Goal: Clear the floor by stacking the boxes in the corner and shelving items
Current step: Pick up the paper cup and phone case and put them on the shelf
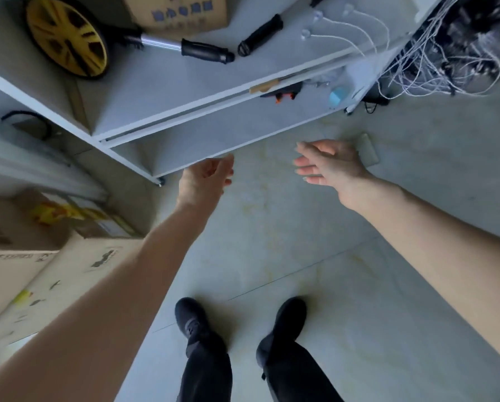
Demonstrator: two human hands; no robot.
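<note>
My left hand hangs empty over the floor just in front of the white shelf unit, fingers loosely apart. My right hand is also empty, palm turned up and fingers spread, above the tiled floor. A small flat pale object lies on the floor right behind my right hand. Cardboard boxes stand stacked at the left, in the corner beside the shelf. On the shelf lie a yellow wheel with a metal handle, a black grip, a cardboard box and white cords.
A tangle of white and black cables sits at the upper right beside the shelf. The lower shelf holds a blue round item and an orange-and-black tool. My two black shoes stand on the pale floor tiles.
</note>
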